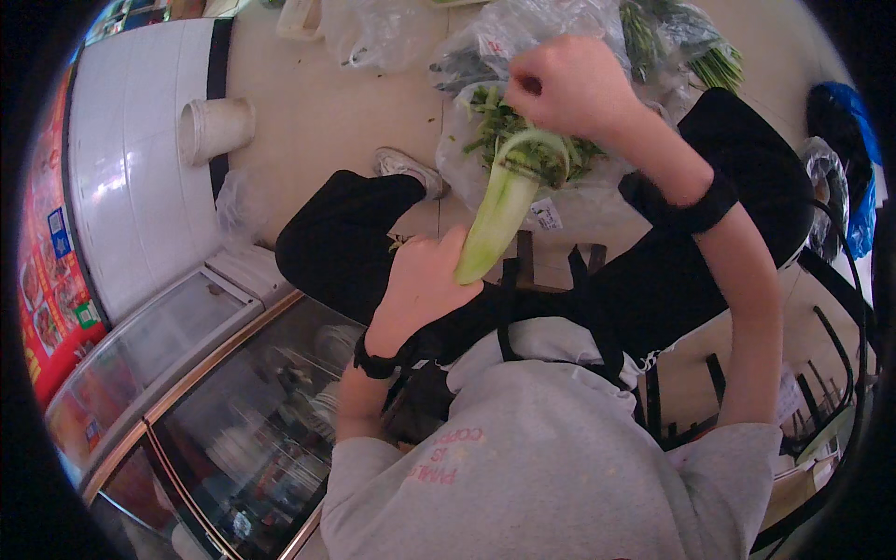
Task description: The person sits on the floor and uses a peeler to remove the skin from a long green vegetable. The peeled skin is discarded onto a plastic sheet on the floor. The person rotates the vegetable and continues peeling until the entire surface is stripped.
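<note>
My left hand (427, 280) is wrapped around the lower end of a thick, pale green vegetable stem (500, 217), which looks like celtuce. The stem slants up and away from me over a heap of green peelings and trimmings (490, 115). At its far end a thin, pale strip of peel (535, 134) curls in an arc, beside a brownish edge. Just above that end is my right hand (560, 84), its fingers curled into a fist. Whether the fist grips the strip or a tool is hidden. The trimmings lie on a clear plastic bag (462, 175) on the floor.
Clear bags with leafy greens (714, 66) lie beyond the heap. A whitish bucket (220, 129) stands by the white panel (143, 133) at left. A glass-topped cabinet (245, 434) is close on my left. Black-and-blue bags (840, 154) sit at right.
</note>
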A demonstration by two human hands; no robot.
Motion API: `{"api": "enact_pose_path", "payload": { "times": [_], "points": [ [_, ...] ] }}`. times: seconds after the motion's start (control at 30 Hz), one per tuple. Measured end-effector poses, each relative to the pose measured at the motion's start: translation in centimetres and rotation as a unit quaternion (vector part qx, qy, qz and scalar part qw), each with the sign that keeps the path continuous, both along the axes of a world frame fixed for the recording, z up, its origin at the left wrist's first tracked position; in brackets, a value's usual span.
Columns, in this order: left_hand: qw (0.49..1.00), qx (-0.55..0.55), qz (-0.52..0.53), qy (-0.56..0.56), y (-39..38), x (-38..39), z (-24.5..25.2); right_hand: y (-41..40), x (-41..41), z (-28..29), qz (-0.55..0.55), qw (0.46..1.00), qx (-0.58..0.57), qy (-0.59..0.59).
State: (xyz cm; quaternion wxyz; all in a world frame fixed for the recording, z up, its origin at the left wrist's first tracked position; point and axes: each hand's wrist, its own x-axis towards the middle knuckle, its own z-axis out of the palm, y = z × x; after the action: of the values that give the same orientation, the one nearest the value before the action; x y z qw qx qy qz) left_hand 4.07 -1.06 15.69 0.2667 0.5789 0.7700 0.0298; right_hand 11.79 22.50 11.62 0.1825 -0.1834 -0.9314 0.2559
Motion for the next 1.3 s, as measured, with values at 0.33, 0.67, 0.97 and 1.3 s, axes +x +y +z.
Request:
{"api": "enact_pose_path", "payload": {
  "times": [0.33, 0.67, 0.97, 1.3],
  "points": [
    [0.991, -0.057, -0.089, 0.086, 1.9, 0.6, 0.8, -0.5, -0.4, -0.7, -0.031, 0.995, 0.058, -0.076],
    [0.988, -0.053, -0.091, 0.114, 1.9, 0.6, 1.0, -3.6, 0.3, -0.7, 0.044, 0.994, 0.018, -0.099],
    [0.990, -0.076, -0.074, 0.092, 1.4, 0.6, 1.2, -0.2, -0.6, -1.9, -0.043, 0.996, 0.050, -0.066],
    [0.991, -0.051, -0.075, 0.102, 1.9, 0.6, 0.8, -3.2, -0.4, -1.4, 0.018, 0.998, 0.018, -0.048]
  ]
}}
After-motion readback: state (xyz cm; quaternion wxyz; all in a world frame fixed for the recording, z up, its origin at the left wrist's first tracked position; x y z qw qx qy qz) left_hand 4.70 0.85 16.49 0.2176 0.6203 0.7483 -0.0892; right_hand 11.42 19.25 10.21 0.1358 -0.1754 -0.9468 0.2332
